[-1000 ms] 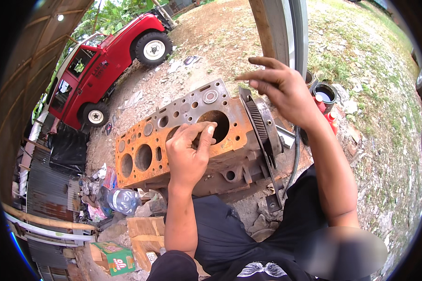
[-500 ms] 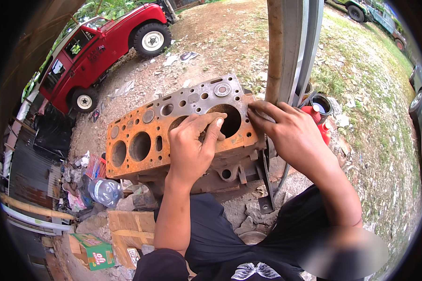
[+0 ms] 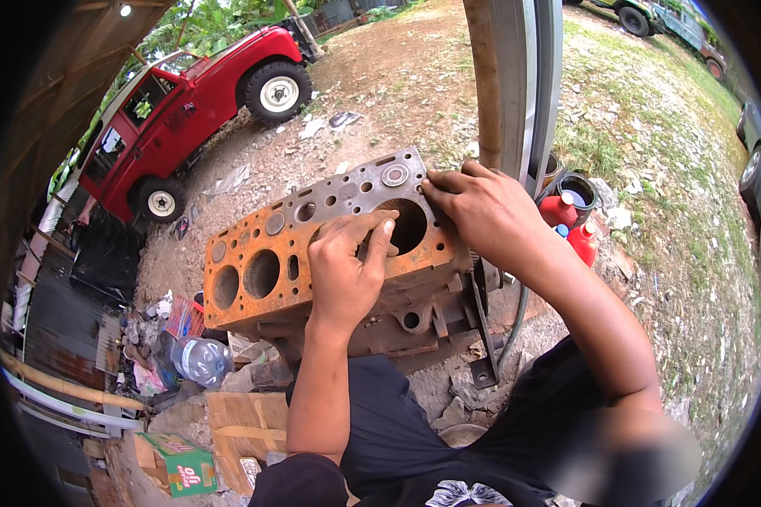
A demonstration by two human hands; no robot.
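Note:
In front of me an engine block [image 3: 330, 188] stands tilted, its top face rusty orange at the left and bare grey toward the far right. My left hand [image 3: 353, 258] is closed beside the rightmost cylinder bore [image 3: 410, 228], thumb and fingers bent together over the bore's left rim. Anything pinched there is too hidden to name. My right hand [image 3: 486, 207] presses bent fingers on the block's far right corner, close to a round metal plug [image 3: 395, 175]. Its thumb and whatever lies under the fingertips are out of sight.
A post [image 3: 516, 93] rises just beyond my right hand. Red bottles [image 3: 580, 243] and a dark bucket [image 3: 577, 196] stand to its right. At left lie a clear plastic jug [image 3: 203, 362], a cardboard box [image 3: 245, 422] and a green carton [image 3: 182, 465]. A red off-road vehicle [image 3: 186, 110] is parked beyond.
My right hand has slid inward along the block's right end, its fingertips now on the far corner of the top face. My left hand keeps its place by the bore. The view has shifted slightly.

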